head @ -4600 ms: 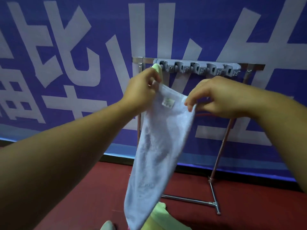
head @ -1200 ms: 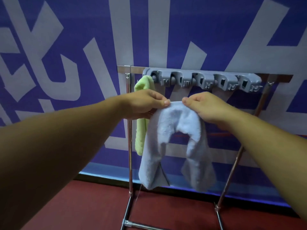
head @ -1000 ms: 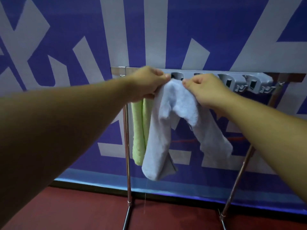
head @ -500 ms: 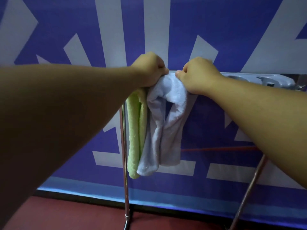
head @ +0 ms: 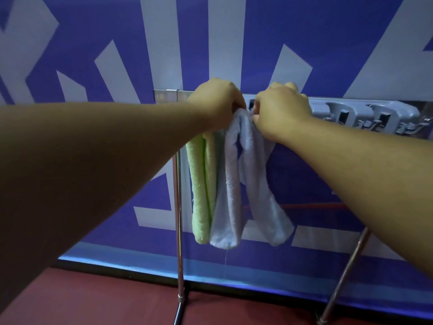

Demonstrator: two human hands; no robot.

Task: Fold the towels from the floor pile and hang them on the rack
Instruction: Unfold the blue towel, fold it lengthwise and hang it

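Pushing the blue towel into a clip at the top of the rack, both hands meet there. The left hand and right hand have fingers clamped on its folded middle, so 2 ends hang down beside the green towel.

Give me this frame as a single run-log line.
stage: hanging | left hand: grips pale blue towel top | right hand: grips same towel | rack: green towel hung left
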